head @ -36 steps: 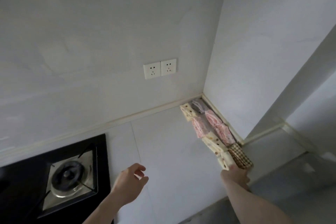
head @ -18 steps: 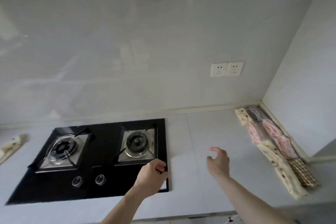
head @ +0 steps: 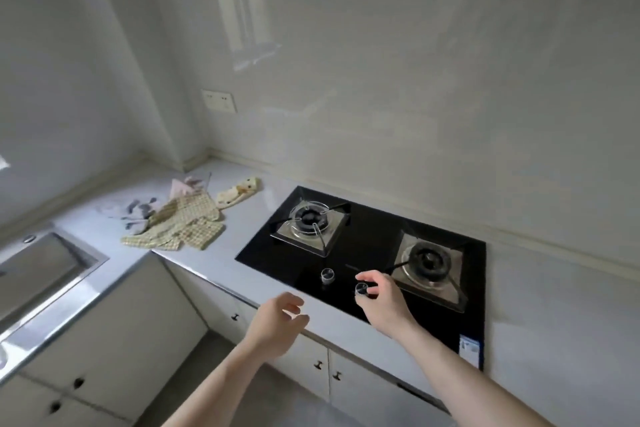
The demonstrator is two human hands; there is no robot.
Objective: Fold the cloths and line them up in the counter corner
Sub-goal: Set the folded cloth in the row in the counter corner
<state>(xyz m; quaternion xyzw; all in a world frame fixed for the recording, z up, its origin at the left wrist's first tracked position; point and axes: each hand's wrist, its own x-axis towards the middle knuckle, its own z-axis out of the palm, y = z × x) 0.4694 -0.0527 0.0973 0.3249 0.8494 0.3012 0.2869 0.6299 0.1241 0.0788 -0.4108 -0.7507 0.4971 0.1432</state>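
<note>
A heap of unfolded cloths lies on the counter left of the hob: a yellow checked cloth [head: 180, 227] in front, a grey-and-white cloth [head: 136, 213] to its left, a pink cloth [head: 183, 185] behind, and a cream patterned cloth [head: 237, 192] nearest the hob. My left hand [head: 277, 321] hovers over the counter's front edge with loosely curled fingers, holding nothing. My right hand [head: 381, 302] hangs over the hob's front, fingers relaxed and apart, also holding nothing. The row of folded cloths in the right corner is out of view.
A black two-burner gas hob [head: 367, 253] with two knobs [head: 327, 274] sits in the white counter [head: 221, 260]. A steel sink [head: 38, 270] is at the left. Cabinet doors [head: 304, 364] run below the counter. A wall socket [head: 219, 100] is above the cloths.
The view has swung left from the right corner, across the hob, to the heap of unfolded cloths. Both hands have moved left along the counter; my right hand left the folded row.
</note>
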